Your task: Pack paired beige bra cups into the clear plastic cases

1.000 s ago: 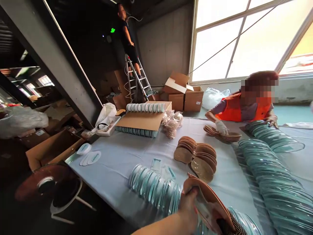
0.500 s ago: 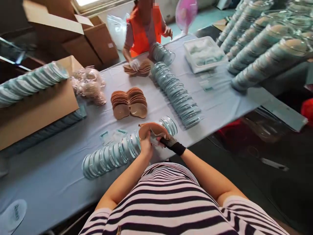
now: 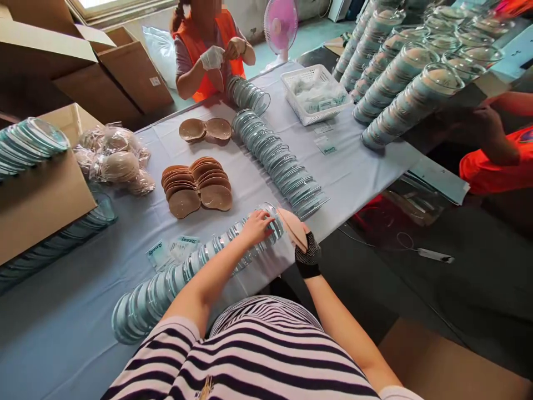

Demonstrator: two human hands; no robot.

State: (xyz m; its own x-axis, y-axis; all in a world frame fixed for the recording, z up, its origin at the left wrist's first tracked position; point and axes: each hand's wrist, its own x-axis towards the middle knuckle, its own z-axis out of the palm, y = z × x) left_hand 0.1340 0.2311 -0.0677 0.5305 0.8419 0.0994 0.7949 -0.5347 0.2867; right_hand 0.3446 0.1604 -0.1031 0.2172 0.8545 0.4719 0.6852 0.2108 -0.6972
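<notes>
My left hand, bare, reaches across a row of clear plastic cases and has its fingers curled on the case at the far right end. In my right hand, which wears a black dotted fingerless glove, is a folded beige stick-on bra, held just right of that end case. Its cups lie against each other, pale side toward the row. Beyond my left hand lies a fanned stack of brown stick-on bras. Printed cards rest behind the row.
Across the table a co-worker in an orange vest holds both hands up together. Another row of cases runs toward me. A white basket, tall stacks of cases, bagged bras and a carton stand around. Another person's arm shows at right.
My left hand has let go of the bra and moved onto the end case. The right hand keeps the bra, now folded and farther right. The co-worker's hands have risen from the far stack.
</notes>
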